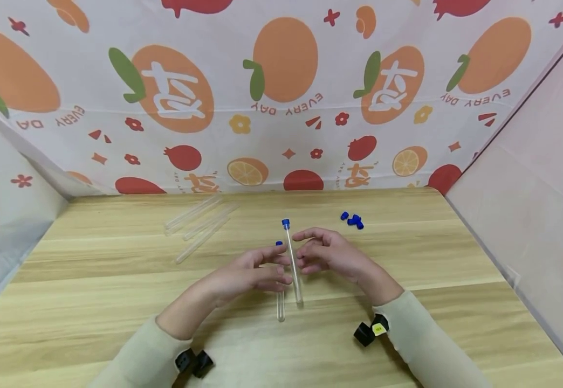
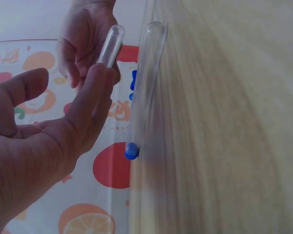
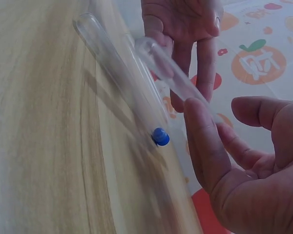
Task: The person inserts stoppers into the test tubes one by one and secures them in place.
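A clear test tube with a blue cap (image 1: 286, 222) slants between my two hands, its cap end farthest from me. My left hand (image 1: 249, 275) reaches in from the left, fingers stretched out by the tube and thumb apart from them. From the right comes my right hand (image 1: 332, 256), its fingers loosely bent. In the right wrist view its fingertips touch the raised test tube (image 3: 168, 68), and the thumb stays away from it. A second capped test tube (image 1: 280, 307) lies on the table beneath, partly hidden by the left hand.
Several uncapped test tubes (image 1: 203, 241) lie on the wooden table (image 1: 92, 307) at the back left. At the back right is a small group of loose blue caps (image 1: 355, 220). A fruit-printed cloth (image 1: 281, 129) hangs behind the table.
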A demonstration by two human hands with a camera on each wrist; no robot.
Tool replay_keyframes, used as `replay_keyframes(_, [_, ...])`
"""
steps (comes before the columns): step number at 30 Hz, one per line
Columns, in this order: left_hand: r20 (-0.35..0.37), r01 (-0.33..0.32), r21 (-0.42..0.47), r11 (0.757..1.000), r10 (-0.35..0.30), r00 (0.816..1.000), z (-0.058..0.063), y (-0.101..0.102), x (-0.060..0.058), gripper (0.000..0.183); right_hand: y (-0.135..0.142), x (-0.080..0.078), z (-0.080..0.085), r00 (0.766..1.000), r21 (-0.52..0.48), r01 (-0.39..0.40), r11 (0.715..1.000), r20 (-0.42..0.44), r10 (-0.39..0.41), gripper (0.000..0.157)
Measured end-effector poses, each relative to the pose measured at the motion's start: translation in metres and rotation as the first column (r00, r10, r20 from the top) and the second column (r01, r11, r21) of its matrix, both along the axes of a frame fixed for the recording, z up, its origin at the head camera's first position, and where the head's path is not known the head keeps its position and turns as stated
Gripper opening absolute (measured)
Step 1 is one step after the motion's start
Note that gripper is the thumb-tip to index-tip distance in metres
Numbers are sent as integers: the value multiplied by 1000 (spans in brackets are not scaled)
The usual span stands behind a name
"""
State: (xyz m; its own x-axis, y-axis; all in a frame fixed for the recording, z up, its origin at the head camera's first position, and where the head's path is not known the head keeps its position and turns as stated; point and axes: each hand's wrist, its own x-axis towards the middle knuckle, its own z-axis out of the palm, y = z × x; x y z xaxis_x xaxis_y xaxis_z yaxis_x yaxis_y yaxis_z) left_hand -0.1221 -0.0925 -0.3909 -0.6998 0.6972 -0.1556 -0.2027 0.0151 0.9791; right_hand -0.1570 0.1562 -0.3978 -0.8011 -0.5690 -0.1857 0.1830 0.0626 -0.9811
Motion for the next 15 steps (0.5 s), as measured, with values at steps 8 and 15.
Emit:
replay_keyframes(8, [-6,14,-43,999,-14,1000,-2,-2,0,68,-2,1,-1,1000,63,-18,998,25,16,39])
replay_keyframes(15, [-1,32,-69,997,-32,999,1,-1,1,69,-4,0,-2,999,114,-27,993,32,24,38])
